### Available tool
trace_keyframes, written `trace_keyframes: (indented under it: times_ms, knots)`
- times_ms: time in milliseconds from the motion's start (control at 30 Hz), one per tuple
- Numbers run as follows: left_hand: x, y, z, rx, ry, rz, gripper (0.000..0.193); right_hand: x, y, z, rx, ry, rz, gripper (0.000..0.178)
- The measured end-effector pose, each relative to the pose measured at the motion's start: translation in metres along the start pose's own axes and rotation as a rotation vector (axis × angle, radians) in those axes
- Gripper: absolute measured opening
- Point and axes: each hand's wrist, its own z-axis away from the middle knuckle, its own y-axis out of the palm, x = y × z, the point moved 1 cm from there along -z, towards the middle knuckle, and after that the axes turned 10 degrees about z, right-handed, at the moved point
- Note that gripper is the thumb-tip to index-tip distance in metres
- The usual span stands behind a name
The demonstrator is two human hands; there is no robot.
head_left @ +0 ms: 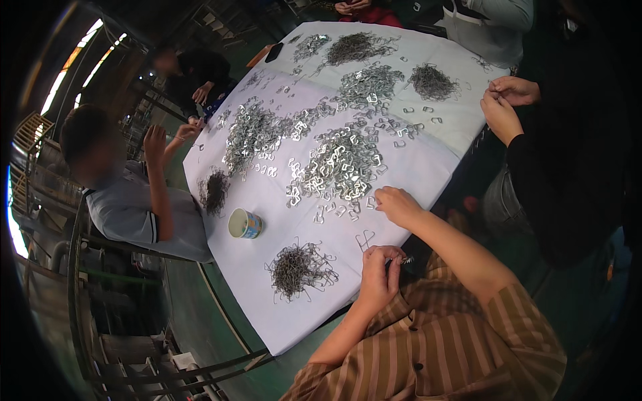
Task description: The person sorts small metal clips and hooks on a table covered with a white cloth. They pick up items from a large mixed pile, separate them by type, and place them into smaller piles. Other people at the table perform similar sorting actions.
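Note:
My left hand [379, 275] is closed near the table's front edge. A small shiny metal piece [408, 260] sticks out between its thumb and fingers. Just beyond that hand, a few thin bent wire hooks [364, 239] lie on the white cloth. My right hand [400, 206] reaches over the cloth with its fingers pressed together at the rim of a big heap of shiny bent metal clips [341, 164]. One loose clip [371, 202] lies by its fingertips; whatever is between them is too small to make out. A tangled pile of dark wire hooks [294, 271] lies to the left.
A paper cup [245, 224] stands at the left edge. More clip heaps [251, 137] and dark wire piles [433, 81] cover the white-clothed table [414, 160]. A black phone [274, 52] lies at the far left. Several people sit around, one's hands [505, 103] close at right.

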Motion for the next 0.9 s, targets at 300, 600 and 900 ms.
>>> trace_keyframes:
  times_ms: [300,600,900]
  knots:
    - [0.008,0.006,-0.007,-0.064,-0.024,-0.061,0.009,0.013,-0.058,0.063,-0.005,0.343,-0.687,0.013]
    - [0.004,0.014,-0.018,-0.123,0.029,-0.144,0.009,0.043,-0.067,0.095,-0.237,0.364,-0.955,0.007]
    - [-0.001,0.015,-0.020,-0.183,0.067,-0.196,0.012,0.049,-0.068,0.103,-0.265,0.388,-0.951,0.007]
